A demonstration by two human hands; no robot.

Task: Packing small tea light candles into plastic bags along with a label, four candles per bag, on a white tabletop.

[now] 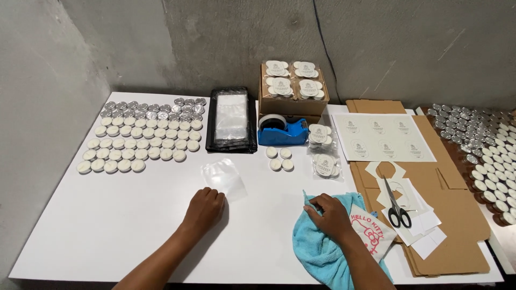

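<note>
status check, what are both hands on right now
Left hand flat on table, touching clear plastic bag. Right hand gripping blue cloth. Four tealights just beyond, scissors to the right.

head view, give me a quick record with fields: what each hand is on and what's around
left hand: resting at the edge of a small clear bag
right hand: gripping a blue cloth
left of table: rows of white tealights
middle: blue tape dispenser, four loose tealights
right: scissors on flat cardboard
</note>
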